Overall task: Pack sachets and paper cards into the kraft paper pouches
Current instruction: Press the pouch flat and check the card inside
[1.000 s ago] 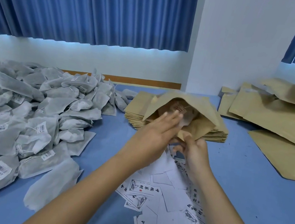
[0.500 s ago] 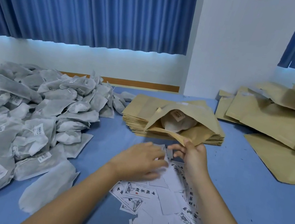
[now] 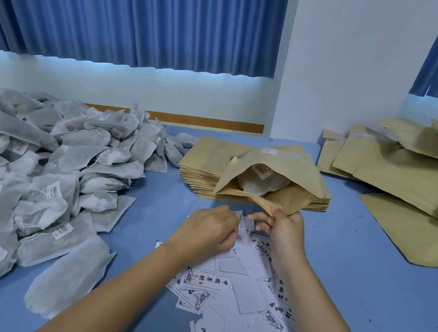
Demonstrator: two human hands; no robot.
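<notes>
Both arms reach forward over the blue table (image 3: 362, 308). The left hand (image 3: 209, 231) lies palm down on the paper cards (image 3: 243, 302), with its fingers bent under. They are hidden by the back of the hand, so I cannot tell if they hold a card. The right hand (image 3: 285, 231) is lifted a bit. Its thumb and first finger pinch the bottom lip of the open pouch (image 3: 299, 168), and the other fingers are loose and a little spread.

The pouch lies on a stack of flat pouches (image 3: 200, 162), just past the hands. Its long way runs away from the person and its mouth faces them, puffed wide. A soft white sachet (image 3: 261, 186) sits inside.

The pouch is smooth brown paper. The cards are thin white squares with black print. The sachets (image 3: 34, 177) on the left are grey and cloth-like, with little labels — a big lumpy heap.
</notes>
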